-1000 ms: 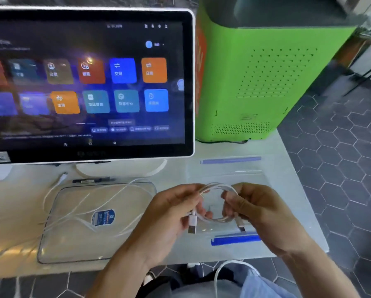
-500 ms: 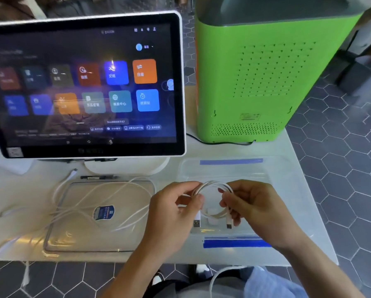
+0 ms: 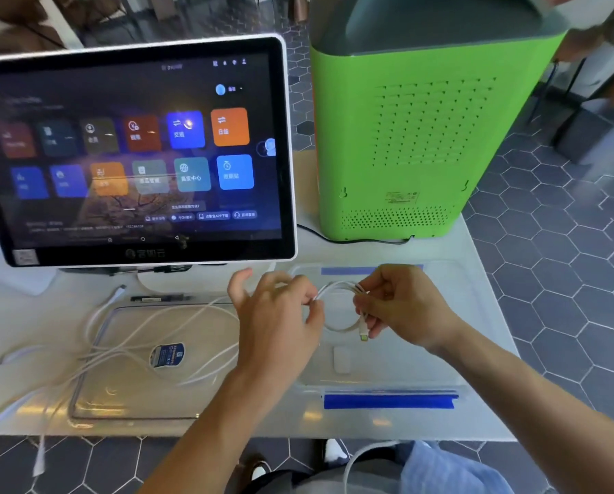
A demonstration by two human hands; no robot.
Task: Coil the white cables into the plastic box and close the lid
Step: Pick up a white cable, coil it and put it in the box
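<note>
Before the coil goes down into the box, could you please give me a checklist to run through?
1. Coil held by right hand: ok.
2. Left hand gripping coil: cannot tell, fingers partly spread.
3. Coil over open box: ok.
4. Plug tucked in: not ok, it dangles.
5. Lid free to lift: not ok, loose cables lie across it.

The left hand (image 3: 277, 315) is motion-blurred, hiding its grip on the coiled cable (image 3: 341, 304). Loose white cables (image 3: 42, 454) run off the table edge (ends unclear). The screen (image 3: 134, 151) is cut off at left.
</note>
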